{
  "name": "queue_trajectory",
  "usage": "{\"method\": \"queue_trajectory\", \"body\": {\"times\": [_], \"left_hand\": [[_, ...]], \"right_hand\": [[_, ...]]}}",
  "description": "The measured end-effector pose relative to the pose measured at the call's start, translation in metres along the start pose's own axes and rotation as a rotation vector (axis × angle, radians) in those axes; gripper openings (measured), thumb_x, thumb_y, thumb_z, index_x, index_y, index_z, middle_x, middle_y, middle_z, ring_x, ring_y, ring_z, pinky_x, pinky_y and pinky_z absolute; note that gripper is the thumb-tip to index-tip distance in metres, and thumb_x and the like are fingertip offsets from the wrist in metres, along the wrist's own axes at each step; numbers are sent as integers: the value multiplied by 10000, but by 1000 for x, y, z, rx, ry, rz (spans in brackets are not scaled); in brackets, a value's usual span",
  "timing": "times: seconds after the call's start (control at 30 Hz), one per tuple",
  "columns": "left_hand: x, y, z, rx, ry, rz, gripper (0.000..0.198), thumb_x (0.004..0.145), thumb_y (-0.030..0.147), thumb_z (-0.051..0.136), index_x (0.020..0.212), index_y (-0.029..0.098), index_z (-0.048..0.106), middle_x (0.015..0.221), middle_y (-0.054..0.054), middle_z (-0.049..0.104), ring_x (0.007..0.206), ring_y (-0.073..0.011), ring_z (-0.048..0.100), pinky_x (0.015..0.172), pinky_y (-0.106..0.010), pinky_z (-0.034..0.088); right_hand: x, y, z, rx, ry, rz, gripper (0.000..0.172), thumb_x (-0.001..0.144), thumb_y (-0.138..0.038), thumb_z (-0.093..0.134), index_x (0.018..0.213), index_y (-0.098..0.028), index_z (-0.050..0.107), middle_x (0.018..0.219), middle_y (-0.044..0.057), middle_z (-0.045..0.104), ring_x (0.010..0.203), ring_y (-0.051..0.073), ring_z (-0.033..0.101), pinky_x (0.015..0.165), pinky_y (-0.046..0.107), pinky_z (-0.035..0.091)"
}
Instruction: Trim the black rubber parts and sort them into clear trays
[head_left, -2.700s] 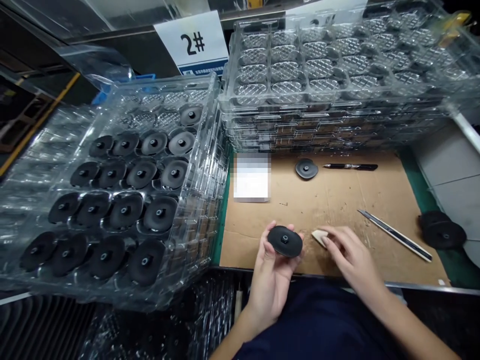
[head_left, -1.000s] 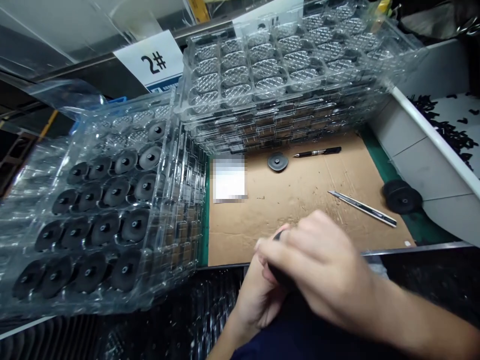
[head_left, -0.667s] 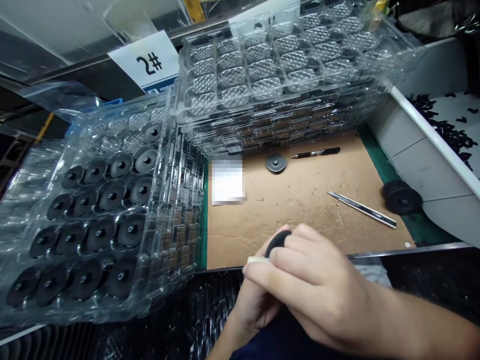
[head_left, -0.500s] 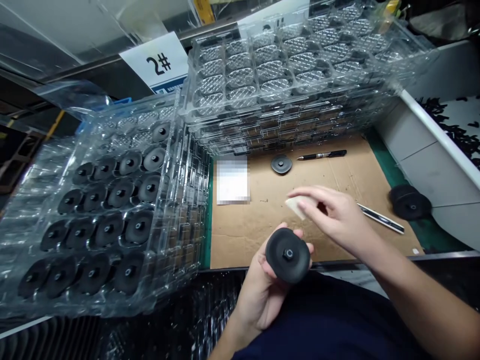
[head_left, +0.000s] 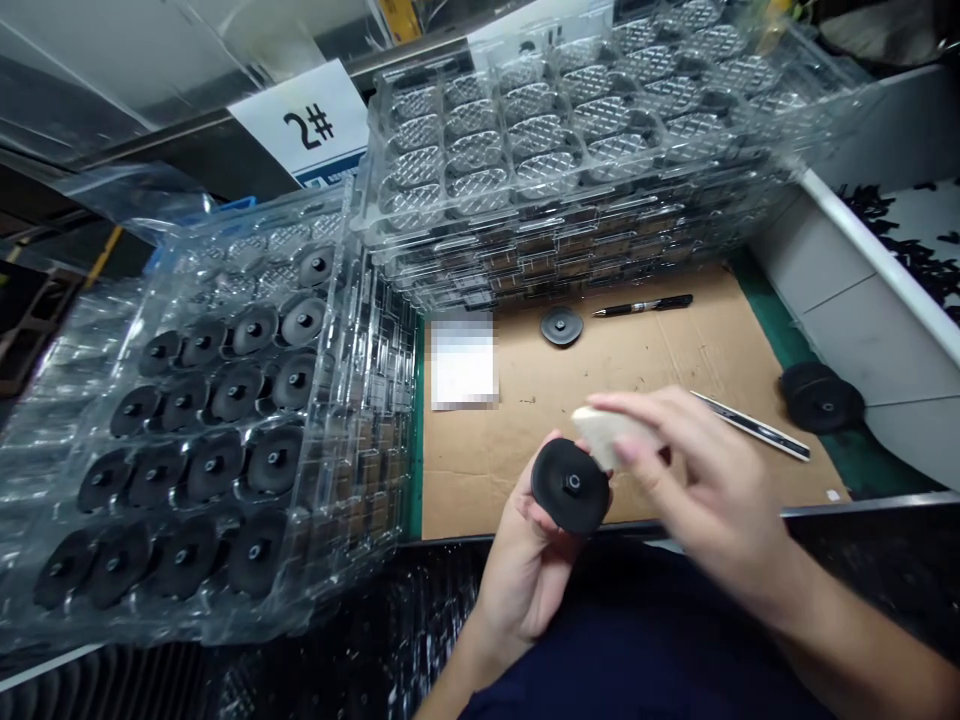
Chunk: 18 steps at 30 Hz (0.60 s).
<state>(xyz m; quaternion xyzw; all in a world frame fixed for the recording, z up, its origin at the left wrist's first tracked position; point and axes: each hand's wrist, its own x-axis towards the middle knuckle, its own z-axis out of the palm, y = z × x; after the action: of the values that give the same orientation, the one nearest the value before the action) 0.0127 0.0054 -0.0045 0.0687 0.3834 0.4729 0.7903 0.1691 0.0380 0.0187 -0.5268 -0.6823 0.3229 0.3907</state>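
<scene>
My left hand [head_left: 529, 570] is closed around a black round rubber disc [head_left: 559, 488], its small metal centre insert facing up toward me. In my right hand [head_left: 697, 480], pinched between thumb and fingers, is a cream-coloured pad [head_left: 604, 432], perhaps a piece of cloth or sponge. The pad's lower edge is at the disc's upper right rim; whether they touch I cannot tell. My right hand is slightly blurred. Another black disc [head_left: 562, 326] lies on the cardboard [head_left: 480, 470] beyond my hands.
Clear plastic trays [head_left: 480, 190] are stacked at the back. At left, another tray stack [head_left: 319, 420] holds rows of black discs. A pen [head_left: 643, 306], a black-and-white knife-like tool [head_left: 754, 427], a paper slip [head_left: 463, 370] and more discs [head_left: 821, 400] lie around. A white partition [head_left: 885, 270] borders the right.
My right hand has brought the pad down and closer to the disc, and more of the pad shows. The disc in my left hand has shifted slightly up and left.
</scene>
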Motion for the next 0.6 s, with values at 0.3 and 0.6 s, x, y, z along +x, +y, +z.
{"method": "queue_trajectory", "body": {"times": [0.3,0.6], "left_hand": [[1,6,9,66,60,68,543,698,265,754,1207,240,568,1149,-62,637,1101,-225,580,962,-314,457],[-1,9,9,46,45,5,604,617,331,805,1176,229,601,1142,-64,643,1044,-212,596,883,-256,481]], "right_hand": [[13,-31,10,-41,-195,-253,226,890,-124,432,1040,-122,601,851,66,620,764,162,534,699,309,436],[-8,-17,-14,-212,-167,-233,250,887,-93,448,1094,-135,581,792,49,590,714,146,489,667,293,403]]}}
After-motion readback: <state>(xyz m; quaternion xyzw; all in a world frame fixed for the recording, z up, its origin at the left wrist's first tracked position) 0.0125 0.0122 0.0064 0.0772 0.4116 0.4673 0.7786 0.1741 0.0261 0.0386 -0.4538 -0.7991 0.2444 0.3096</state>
